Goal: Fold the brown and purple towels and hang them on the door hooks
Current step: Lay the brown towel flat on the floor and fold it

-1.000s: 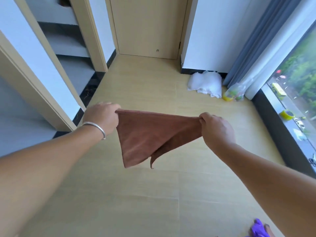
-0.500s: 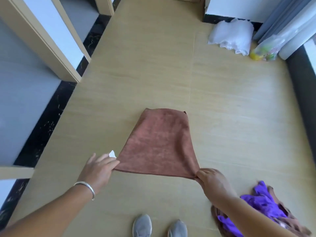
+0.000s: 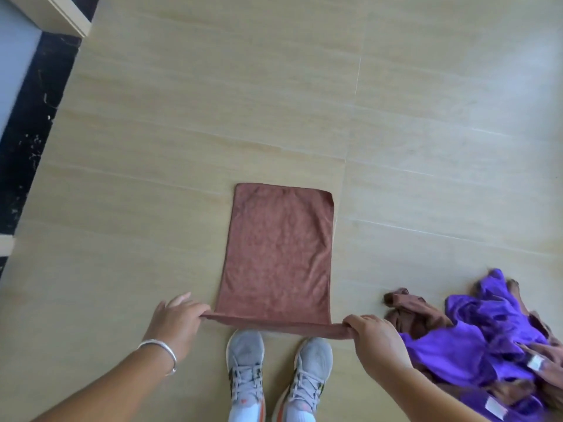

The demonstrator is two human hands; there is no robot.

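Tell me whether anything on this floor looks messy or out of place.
The pile of purple and brown towels at the right lies crumpled and tangled on the floor. The brown towel lies flat and straight, its near corners pinched by the left hand and right hand. Nothing looks spilled or damaged.

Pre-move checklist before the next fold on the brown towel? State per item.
1. Brown towel flat on the floor, far edge square: ok.
2. Left hand pinching the near-left corner: ok.
3. Right hand gripping the near-right corner: ok.
4. Near edge taut between both hands, lifted off the floor: ok.
5. Fold path clear: shoes sit just behind the near edge, pile of purple and brown towels apart to the right: ok.
6. Door hooks reachable: cannot tell, none in view.
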